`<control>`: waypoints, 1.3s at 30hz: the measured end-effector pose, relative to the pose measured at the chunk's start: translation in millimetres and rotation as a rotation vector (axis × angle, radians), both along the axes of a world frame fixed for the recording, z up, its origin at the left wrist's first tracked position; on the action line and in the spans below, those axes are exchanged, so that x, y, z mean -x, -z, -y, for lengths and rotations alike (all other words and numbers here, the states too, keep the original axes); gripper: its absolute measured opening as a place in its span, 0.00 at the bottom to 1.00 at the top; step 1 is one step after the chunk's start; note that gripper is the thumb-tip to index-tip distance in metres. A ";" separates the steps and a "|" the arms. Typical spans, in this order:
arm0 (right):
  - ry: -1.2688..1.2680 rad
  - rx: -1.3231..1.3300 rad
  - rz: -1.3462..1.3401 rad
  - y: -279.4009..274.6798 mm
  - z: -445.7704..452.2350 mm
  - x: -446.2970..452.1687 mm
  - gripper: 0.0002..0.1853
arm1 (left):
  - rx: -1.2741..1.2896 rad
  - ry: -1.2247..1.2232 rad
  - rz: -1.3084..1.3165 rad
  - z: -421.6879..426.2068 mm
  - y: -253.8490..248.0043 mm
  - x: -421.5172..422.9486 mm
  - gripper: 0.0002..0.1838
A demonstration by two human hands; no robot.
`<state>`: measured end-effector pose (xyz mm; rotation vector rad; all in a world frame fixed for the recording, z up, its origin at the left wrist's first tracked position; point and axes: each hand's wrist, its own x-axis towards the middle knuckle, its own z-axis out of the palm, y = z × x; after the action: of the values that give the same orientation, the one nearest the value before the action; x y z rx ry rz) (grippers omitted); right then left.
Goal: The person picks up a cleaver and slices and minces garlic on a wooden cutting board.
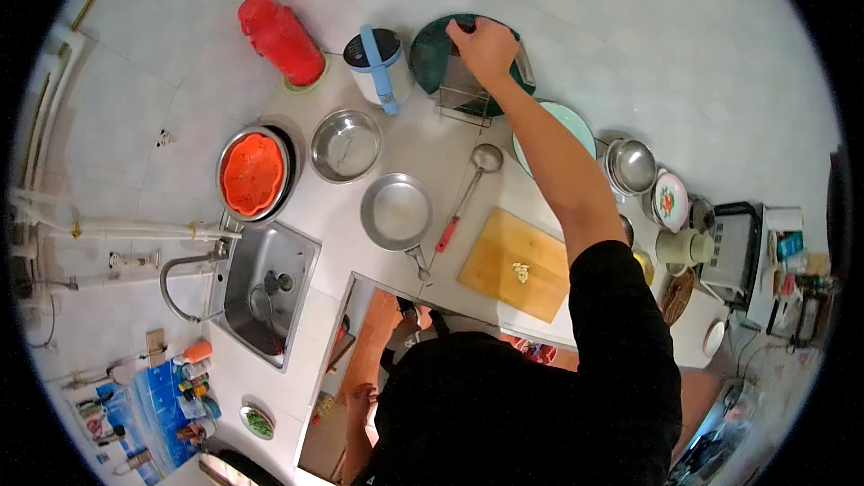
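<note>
My right hand reaches to the back of the counter, its fingers closed at a dark part above the wire rack. What they hold is mostly hidden; a grey flat surface shows below them. Behind the rack leans a round dark green board. My left hand hangs low beside my body, below the counter edge, its fingers too small to read. Nearer to me, a wooden cutting board carries small pale pieces.
A ladle, a metal pan and a steel bowl lie mid-counter. Left are a sink, an orange basin and a red flask. A white-blue jug stands behind; bowls stand right.
</note>
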<state>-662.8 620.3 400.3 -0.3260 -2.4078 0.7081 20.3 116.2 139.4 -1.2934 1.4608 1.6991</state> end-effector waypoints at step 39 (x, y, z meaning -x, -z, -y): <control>0.615 1.366 0.204 172.9 -32.5 -703.1 0.13 | 0.241 2.008 -1.656 -445.1 78.4 319.7 0.31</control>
<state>40.2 652.8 227.5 -1.6056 -1.4166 1.9179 -299.4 561.3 61.1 1.8215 2.0569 0.5911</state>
